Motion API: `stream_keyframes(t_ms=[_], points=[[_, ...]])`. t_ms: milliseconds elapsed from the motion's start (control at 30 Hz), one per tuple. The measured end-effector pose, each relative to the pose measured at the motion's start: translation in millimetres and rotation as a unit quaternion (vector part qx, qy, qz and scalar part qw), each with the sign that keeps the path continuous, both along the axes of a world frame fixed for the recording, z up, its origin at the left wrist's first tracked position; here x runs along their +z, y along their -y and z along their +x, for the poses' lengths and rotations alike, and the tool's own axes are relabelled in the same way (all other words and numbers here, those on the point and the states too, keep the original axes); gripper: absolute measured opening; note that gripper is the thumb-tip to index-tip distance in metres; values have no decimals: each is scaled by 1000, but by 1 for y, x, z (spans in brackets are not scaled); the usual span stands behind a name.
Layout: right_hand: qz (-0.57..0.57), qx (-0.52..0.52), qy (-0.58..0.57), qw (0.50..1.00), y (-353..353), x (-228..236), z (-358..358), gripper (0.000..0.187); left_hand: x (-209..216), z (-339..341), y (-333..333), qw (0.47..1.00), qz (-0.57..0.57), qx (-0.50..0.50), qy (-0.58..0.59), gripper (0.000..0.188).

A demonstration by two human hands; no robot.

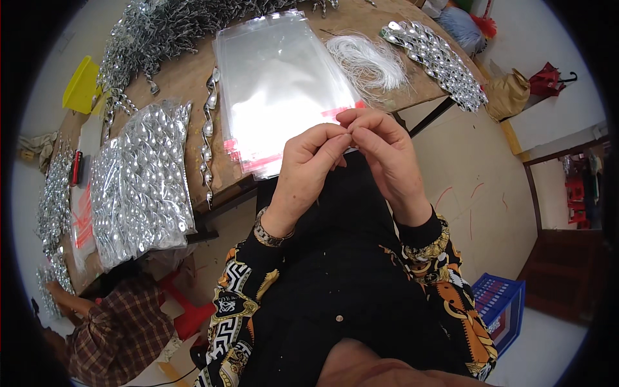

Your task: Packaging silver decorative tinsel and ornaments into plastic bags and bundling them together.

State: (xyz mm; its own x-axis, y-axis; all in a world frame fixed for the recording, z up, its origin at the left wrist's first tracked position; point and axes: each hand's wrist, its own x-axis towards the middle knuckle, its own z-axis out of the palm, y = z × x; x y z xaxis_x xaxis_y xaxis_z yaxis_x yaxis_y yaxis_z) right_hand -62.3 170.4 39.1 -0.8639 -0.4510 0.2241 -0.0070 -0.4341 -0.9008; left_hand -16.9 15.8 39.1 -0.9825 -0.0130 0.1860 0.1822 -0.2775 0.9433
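My left hand [303, 171] and my right hand [392, 161] meet over the near edge of the table, thumbs and forefingers pinched together. What they hold, if anything, is too small to make out. Just beyond them lies a stack of clear plastic bags [277, 77] with red-marked edges. A bundle of thin white string [371, 61] rests to its right, beside a bunch of silver twisted ornaments [438, 64]. One silver spiral strand [207, 122] lies left of the stack. Further left sits a clear bag packed with silver spirals [142, 180].
A heap of silver spirals [155, 39] covers the far left of the wooden table [180, 80]. A yellow container [80, 84] stands beyond it. At lower left a person in a plaid shirt [122, 322] handles silver strands. A blue basket [500, 309] is at lower right.
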Motion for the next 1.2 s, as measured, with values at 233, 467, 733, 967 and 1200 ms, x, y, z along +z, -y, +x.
stream_keyframes(t_ms=[233,467,733,967,1200], points=[[39,-13,-16,999,-3,-3,-1,21,0,-1,4,1000,7,3,23,15],[86,-25,-46,995,-12,4,-8,28,4,1,4,999,-28,5,19,14],[122,-1,-57,991,-16,19,-17,27,2,0,6,999,-49,-17,12,18],[158,14,-65,985,-14,24,-17,17,1,1,5,999,-39,-15,12,14],[159,21,-69,985,-13,29,-18,10,2,1,7,998,-57,-23,10,18]])
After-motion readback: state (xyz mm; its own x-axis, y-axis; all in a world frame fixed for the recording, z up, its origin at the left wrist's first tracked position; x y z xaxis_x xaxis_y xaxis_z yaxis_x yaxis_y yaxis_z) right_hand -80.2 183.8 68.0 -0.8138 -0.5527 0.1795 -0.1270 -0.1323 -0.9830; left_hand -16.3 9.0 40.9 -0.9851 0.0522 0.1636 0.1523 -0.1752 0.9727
